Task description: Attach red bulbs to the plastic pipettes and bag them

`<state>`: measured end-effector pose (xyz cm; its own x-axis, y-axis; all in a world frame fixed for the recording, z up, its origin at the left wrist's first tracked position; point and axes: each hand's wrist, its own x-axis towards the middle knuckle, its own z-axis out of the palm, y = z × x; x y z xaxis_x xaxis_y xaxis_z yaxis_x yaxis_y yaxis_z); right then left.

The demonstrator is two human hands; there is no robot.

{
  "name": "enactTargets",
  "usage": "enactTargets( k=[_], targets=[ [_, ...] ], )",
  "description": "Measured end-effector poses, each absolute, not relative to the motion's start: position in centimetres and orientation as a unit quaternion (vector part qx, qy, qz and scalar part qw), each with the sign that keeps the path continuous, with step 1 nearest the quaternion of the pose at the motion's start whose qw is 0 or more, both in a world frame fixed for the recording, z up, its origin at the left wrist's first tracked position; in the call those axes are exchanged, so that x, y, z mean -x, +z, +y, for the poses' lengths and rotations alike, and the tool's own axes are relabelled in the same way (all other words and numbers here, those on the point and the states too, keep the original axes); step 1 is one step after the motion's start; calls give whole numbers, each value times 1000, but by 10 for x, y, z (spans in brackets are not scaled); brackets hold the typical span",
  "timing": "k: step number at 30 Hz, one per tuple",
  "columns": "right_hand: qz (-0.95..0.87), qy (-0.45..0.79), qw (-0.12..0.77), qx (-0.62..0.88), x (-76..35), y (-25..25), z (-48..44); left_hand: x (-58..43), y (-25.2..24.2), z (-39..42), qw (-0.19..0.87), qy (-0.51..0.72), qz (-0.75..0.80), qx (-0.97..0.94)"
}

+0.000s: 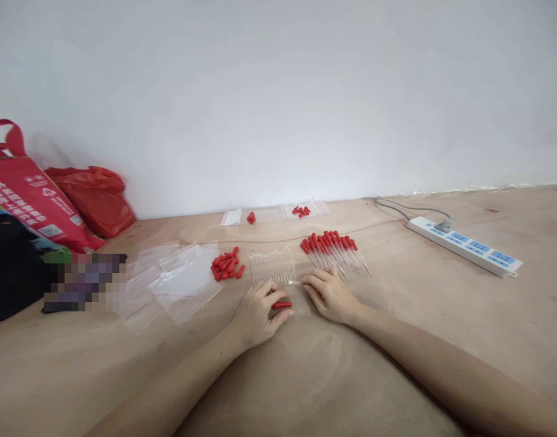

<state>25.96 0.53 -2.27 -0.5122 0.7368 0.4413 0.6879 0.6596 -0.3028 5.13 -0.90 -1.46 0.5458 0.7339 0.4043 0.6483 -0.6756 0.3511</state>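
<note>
Bulb (pixel 282 304) of red rubber sits pinched in left hand (pixel 255 315).

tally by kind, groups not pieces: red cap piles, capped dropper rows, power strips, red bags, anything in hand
red cap piles: 3
capped dropper rows: 1
power strips: 1
red bags: 2
single red cap in the left hand: 1
Total: 8

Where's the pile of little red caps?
In the head view, the red caps lie left of centre on the table, between the clear bags and the clear tubes, just beyond the left hand, which pinches a single cap.
</note>
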Motion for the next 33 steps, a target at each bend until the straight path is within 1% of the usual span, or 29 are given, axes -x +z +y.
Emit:
enactTargets(
  k=[6, 11, 16, 24, 29, 33],
  targets=[
    [-867, 72, 298, 393, -262, -18, -3, -50, -14, -8, 152, 319, 426, -833],
    [-872, 77, 314, 367, -258, -18, -7, -47, -12, -10, 183, 318, 435, -822],
    [-876, 71, 318, 356, -255, -20, -7, -47, -14, -9, 182, 324, 434, -821],
    [-894, 62, 299, 327, -254, -24, -5, -46, -11, -8, 172, 319, 406, -839],
    [-905, 43, 281, 317, -258, -22, -2, -48, -5, -13, 152, 298, 379, -863],
    [-905, 13, 272, 327, -257, -20, -3, -47, -9, -13, 126, 304, 364, -871]
  ],
)
